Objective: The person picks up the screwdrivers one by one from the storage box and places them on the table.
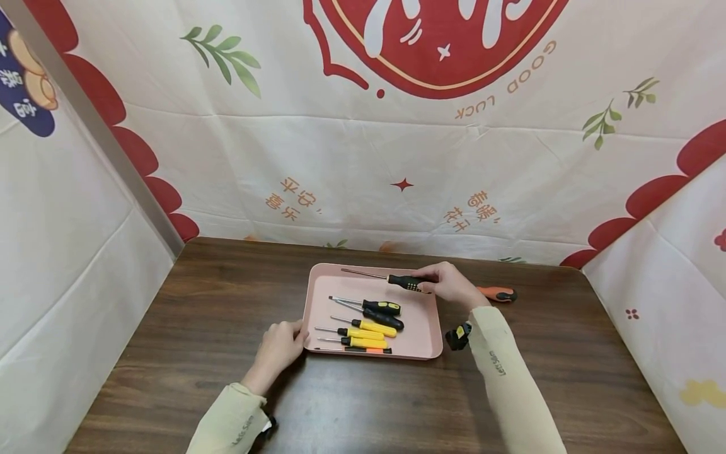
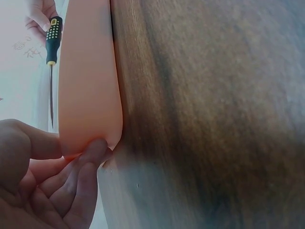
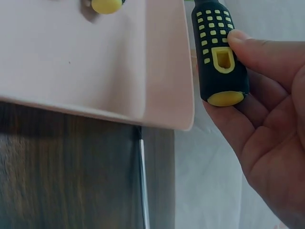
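The tray [image 1: 416,325] rests on the surface [image 1: 363,403], right of the left fingers [image 2: 82,191]. Screwdrivers [image 1: 378,328] lie in it, nearer and left of the right fingers [image 1: 430,272]; a loose screwdriver [image 1: 498,294] lies to those fingers' right.

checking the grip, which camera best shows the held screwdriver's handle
The right wrist view: the handle appears largest, its yellow squares and end visible. The head view shows it small, partly behind the right hand; the left wrist view shows it small, with the shaft.

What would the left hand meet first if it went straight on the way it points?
The pink tray: the left hand already grips its edge near the near-left corner. Past that rim, screwdrivers seem next, though height is hard to judge.
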Demonstrator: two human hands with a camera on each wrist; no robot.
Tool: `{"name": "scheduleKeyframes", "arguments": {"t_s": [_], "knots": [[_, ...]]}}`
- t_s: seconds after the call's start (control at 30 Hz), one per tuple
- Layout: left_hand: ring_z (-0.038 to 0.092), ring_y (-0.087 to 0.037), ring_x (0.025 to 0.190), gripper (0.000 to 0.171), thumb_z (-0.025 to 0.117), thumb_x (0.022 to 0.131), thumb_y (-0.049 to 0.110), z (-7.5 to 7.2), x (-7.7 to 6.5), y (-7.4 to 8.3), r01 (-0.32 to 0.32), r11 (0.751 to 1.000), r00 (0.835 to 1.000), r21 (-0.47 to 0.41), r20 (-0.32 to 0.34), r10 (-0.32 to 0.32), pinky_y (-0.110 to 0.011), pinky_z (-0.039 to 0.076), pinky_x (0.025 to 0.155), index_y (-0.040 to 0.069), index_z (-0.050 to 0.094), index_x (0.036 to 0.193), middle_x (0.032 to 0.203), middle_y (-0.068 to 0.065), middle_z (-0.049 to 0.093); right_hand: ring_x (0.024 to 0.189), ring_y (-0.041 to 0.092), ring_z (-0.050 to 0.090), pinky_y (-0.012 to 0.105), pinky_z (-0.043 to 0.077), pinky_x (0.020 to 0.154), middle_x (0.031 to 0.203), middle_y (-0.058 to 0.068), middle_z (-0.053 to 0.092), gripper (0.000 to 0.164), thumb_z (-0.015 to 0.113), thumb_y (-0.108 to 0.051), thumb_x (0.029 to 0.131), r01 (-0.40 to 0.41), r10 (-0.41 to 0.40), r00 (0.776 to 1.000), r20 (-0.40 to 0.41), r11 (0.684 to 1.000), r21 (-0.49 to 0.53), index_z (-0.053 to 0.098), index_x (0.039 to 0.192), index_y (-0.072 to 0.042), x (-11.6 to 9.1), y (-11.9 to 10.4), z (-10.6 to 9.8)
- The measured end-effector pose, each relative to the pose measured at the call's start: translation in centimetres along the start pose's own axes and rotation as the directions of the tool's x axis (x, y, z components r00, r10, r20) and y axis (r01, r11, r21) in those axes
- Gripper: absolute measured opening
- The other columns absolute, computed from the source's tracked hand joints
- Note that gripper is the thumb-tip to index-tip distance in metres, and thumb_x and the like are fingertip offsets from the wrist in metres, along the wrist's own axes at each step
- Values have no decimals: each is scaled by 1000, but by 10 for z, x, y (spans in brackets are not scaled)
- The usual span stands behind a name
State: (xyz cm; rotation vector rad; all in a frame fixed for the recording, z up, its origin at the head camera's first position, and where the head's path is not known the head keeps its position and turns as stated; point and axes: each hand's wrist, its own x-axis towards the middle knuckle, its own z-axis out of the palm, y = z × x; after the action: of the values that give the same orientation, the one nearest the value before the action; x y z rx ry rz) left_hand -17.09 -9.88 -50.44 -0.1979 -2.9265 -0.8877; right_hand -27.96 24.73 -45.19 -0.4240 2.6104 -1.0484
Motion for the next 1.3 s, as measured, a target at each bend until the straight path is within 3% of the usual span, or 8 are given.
{"name": "scheduleKeyframes", "arguments": {"t_s": [0.23, 0.53, 0.7, 0.77, 0.87, 1.17, 1.3], "knots": [[58, -26, 62, 8, 61, 81, 12, -1, 0, 0, 7, 1000, 1000, -3, 4, -7, -42, 44, 56, 11, 69, 84, 74, -10, 66, 76, 17, 61, 32, 49, 65, 102, 18, 65, 30, 60, -2, 84, 26, -26, 1000, 3, 1000, 7, 61, 114, 1, -8, -3, -13], [57, -26, 60, 7, 61, 81, 11, -1, 1, -1, -4, 1000, 1000, 4, -2, 4, -41, 43, 54, 12, 65, 75, 70, -8, 64, 78, 12, 61, 37, 49, 69, 105, 15, 65, 31, 59, -6, 86, 22, -22, 1000, 7, 1000, 2, 61, 116, -3, -21, 4, -33], [58, -29, 62, 6, 62, 80, 12, -2, 1, -1, -11, 1000, 1000, 8, -7, 11, -42, 43, 55, 12, 66, 76, 71, -10, 64, 49, 10, 45, 28, 41, 49, 82, 8, 66, 32, 59, -9, 86, -18, 18, 1000, 7, 1000, 12, 60, 118, -4, -29, 10, -43], [58, -29, 61, 7, 61, 80, 11, -2, 1, 0, -15, 1000, 1000, 7, -9, 15, -42, 43, 55, 12, 65, 75, 70, -9, 64, 43, 10, 38, 27, 38, 45, 72, 5, 62, 32, 59, -9, 87, -36, 36, 999, 15, 999, 26, 59, 119, -4, -32, 12, -47], [57, -28, 60, 9, 62, 80, 11, -2, 1, 0, -18, 1000, 1000, 8, -14, 18, -42, 43, 54, 13, 63, 72, 68, -8, 63, 43, 9, 38, 26, 37, 45, 65, 2, 58, 34, 59, -8, 87, -47, 46, 999, 25, 998, 45, 58, 120, -2, -36, 15, -53], [55, -25, 59, 9, 61, 81, 11, -1, 1, -1, -10, 1000, 1000, 4, -11, 11, -41, 43, 55, 13, 63, 72, 68, -7, 62, 62, 9, 59, 26, 48, 58, 82, 12, 67, 36, 60, -5, 85, -40, 38, 999, 25, 995, 89, 56, 119, 5, -51, 23, -68], [55, -25, 60, 10, 61, 81, 12, -1, 0, -1, -11, 1000, 1000, 1, -13, 11, -40, 43, 55, 13, 63, 71, 67, -7, 62, 58, 7, 55, 25, 46, 54, 84, 13, 68, 36, 61, -5, 84, -55, 53, 998, 21, 995, 78, 56, 117, 7, -59, 29, -74]]}}
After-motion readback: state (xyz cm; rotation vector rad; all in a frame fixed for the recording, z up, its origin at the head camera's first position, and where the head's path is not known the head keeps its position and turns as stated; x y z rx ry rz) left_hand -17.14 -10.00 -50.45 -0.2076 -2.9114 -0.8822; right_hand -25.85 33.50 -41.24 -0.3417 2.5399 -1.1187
